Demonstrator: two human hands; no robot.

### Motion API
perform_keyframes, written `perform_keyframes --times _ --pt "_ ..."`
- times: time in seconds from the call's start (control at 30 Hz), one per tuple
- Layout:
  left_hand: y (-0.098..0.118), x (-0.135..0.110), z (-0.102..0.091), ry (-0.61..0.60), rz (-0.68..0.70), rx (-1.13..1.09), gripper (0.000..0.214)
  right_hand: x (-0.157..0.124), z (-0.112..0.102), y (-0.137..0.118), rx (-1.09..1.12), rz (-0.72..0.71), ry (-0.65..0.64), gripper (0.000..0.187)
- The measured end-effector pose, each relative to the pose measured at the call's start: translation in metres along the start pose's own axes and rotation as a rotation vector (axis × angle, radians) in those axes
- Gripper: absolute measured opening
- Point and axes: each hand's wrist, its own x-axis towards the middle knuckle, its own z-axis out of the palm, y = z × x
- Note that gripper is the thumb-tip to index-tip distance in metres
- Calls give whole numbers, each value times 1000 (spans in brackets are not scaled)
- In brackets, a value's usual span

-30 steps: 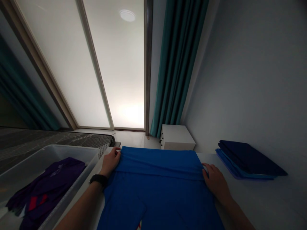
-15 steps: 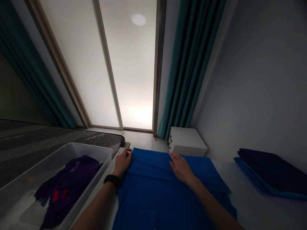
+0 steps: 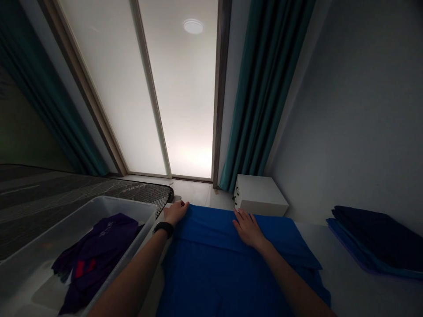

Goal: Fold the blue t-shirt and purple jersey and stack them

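Observation:
A blue shirt (image 3: 205,268) lies spread on the white table, its far part folded over into a flat band. At the far left corner of the band, my left hand (image 3: 176,213), with a black watch on the wrist, pinches the cloth between thumb and fingers. My right hand (image 3: 248,229) rests flat on the far edge near the middle, fingers stretched out and slightly apart. The near end of the shirt runs out of view at the bottom.
Left of the table stands a clear plastic bin (image 3: 150,211) with purple clothing (image 3: 102,246) inside. A stack of folded dark and blue clothes (image 3: 376,237) lies at the right. Beyond the table are a white cabinet (image 3: 261,193), a teal curtain (image 3: 264,97) and a grey mattress (image 3: 66,189).
My left hand has shifted slightly right and farther over the shirt's corner, its fingers closing on it. The right hand stays flat on the cloth. The view has moved slightly.

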Motion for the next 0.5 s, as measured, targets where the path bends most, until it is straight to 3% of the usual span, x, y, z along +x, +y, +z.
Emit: perform_keyframes --times 0.27,0.5 --pt "-2 -9 10 43 25 40 40 17 -15 68 -83 171 102 43" --pt "-5 -14 12 87 70 58 36 30 -11 78 -96 155 123 37"
